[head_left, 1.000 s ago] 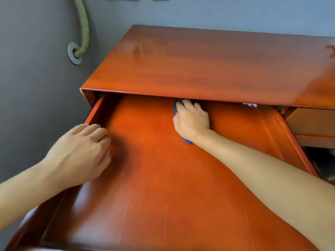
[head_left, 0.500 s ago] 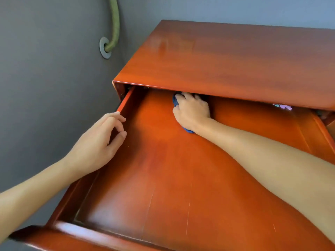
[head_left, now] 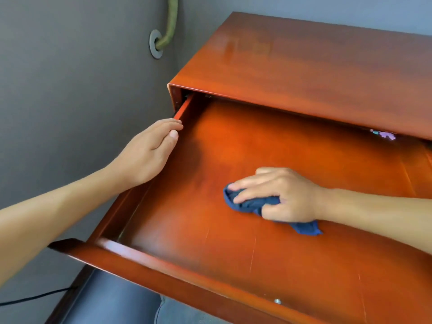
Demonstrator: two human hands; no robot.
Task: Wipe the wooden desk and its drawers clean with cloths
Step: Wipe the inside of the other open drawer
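The reddish wooden desk (head_left: 315,61) has its wide drawer (head_left: 187,218) pulled far out toward me. My right hand (head_left: 282,195) presses a bunched dark blue cloth (head_left: 247,203) onto the drawer's floor near its middle, fingers partly curled round the cloth, and one end of it trails out under the wrist. My left hand (head_left: 149,153) rests on the drawer's left side rail, fingers straight along the rail and thumb on the inner face.
A grey wall stands to the left, with a green-wrapped pipe (head_left: 169,22) entering a round wall fitting. A small purple and teal scrap (head_left: 384,134) lies at the drawer's back right under the desk top. A blue-grey seat (head_left: 112,302) and a black cable (head_left: 30,298) sit below the drawer front.
My right hand has drawn the blue cloth from the drawer's back, under the desk top, toward me and to the right. My left hand has settled onto the left rail.
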